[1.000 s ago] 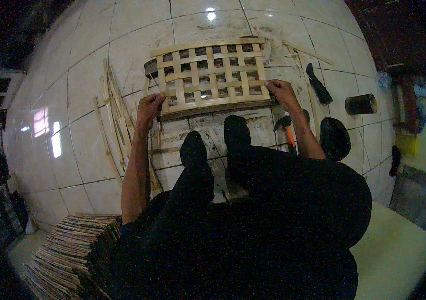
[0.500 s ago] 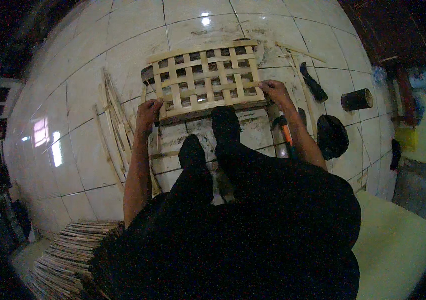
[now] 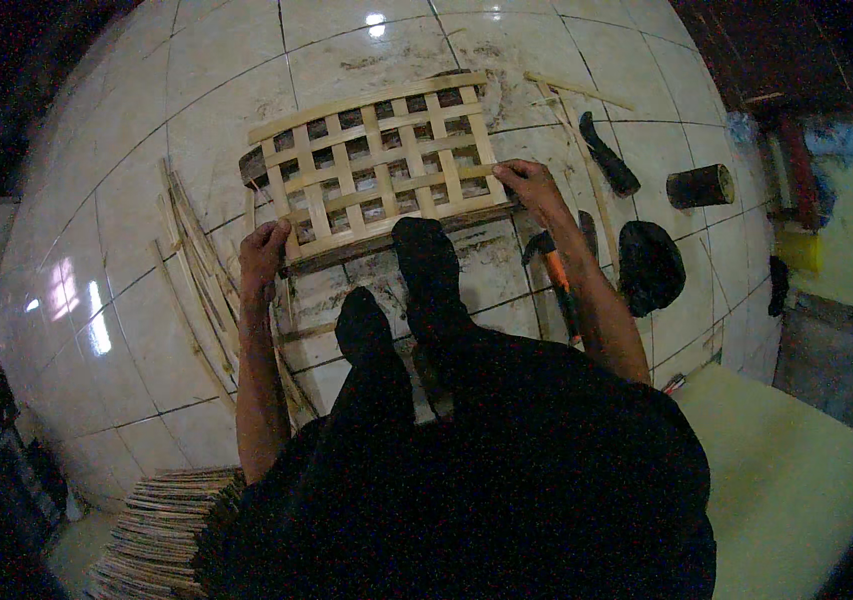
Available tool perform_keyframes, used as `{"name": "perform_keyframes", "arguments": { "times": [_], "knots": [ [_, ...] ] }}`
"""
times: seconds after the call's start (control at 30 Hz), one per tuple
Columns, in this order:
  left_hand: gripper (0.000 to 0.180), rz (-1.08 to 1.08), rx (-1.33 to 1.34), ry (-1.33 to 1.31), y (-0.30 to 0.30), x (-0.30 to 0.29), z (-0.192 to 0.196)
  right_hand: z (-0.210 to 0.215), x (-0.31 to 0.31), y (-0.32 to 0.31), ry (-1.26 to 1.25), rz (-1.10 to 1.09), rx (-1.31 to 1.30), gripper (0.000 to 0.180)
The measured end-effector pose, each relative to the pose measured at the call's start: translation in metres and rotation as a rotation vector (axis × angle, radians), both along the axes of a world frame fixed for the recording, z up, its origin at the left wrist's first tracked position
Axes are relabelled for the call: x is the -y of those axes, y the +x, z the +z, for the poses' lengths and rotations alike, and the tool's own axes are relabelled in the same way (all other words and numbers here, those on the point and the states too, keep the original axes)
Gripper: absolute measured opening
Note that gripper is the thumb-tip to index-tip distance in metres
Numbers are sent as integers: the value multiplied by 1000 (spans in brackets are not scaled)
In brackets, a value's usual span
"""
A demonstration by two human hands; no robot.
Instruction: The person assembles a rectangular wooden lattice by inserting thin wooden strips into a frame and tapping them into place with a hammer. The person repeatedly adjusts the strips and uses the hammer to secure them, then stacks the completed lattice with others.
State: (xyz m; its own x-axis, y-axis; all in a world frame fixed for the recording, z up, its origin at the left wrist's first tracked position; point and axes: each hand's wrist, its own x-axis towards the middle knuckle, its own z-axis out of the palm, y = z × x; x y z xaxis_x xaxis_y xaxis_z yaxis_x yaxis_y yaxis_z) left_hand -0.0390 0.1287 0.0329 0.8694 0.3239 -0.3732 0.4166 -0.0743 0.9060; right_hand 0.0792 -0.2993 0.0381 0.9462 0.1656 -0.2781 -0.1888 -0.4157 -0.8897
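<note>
From where I stand, I see a person bent over a pale woven mat point(image 3: 378, 160) of flat strips, crossed so that square gaps show between them. The mat lies out ahead of the feet, above the tiled floor point(image 3: 116, 230), resting on a dark wooden block point(image 3: 254, 168) that pokes out past its far left corner and along its near edge. It sits a little slanted, its right end farther from the person than its left.

The left hand point(image 3: 264, 255) is at the near left corner, its fingers pinched together on the edge of the mat. The right hand point(image 3: 531, 185) has the opposite side, thumb and fingers closed on the right edge, a bit up from the near corner. Both arms reach forward, one on each side of the legs.

The right foot point(image 3: 426, 255), in a dark sock, comes right up to the near edge, while the left foot point(image 3: 361, 325) stands farther back.

Loose strips point(image 3: 196, 270) lie on the tiles beside the left arm, and a thick bundle of sticks point(image 3: 161, 530) sits behind them. Beside the right forearm is a tool with an orange and black handle point(image 3: 558, 275), partly hidden by the arm. Beyond that are a dark rounded lump point(image 3: 651, 265), a curved black object point(image 3: 606, 155) and a short dark cylinder point(image 3: 696, 187) lying on its side.
</note>
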Motion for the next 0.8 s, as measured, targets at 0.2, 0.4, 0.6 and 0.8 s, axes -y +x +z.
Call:
{"name": "perform_keyframes", "arguments": {
  "times": [0.2,0.4,0.6,0.8],
  "knots": [
    [25,75,105,-37,-9,-13,-16,8,-3,5,-60,47,-93,33],
    [28,513,352,411,-27,-41,-10,0,6,-4,-37,-23,-125,41],
    [38,977,151,706,-86,-102,8,27,-7,-11,-197,52,-83,46],
    [34,488,-43,1132,-132,-116,-21,-15,28,8,-331,87,35,44]
  ]
}}
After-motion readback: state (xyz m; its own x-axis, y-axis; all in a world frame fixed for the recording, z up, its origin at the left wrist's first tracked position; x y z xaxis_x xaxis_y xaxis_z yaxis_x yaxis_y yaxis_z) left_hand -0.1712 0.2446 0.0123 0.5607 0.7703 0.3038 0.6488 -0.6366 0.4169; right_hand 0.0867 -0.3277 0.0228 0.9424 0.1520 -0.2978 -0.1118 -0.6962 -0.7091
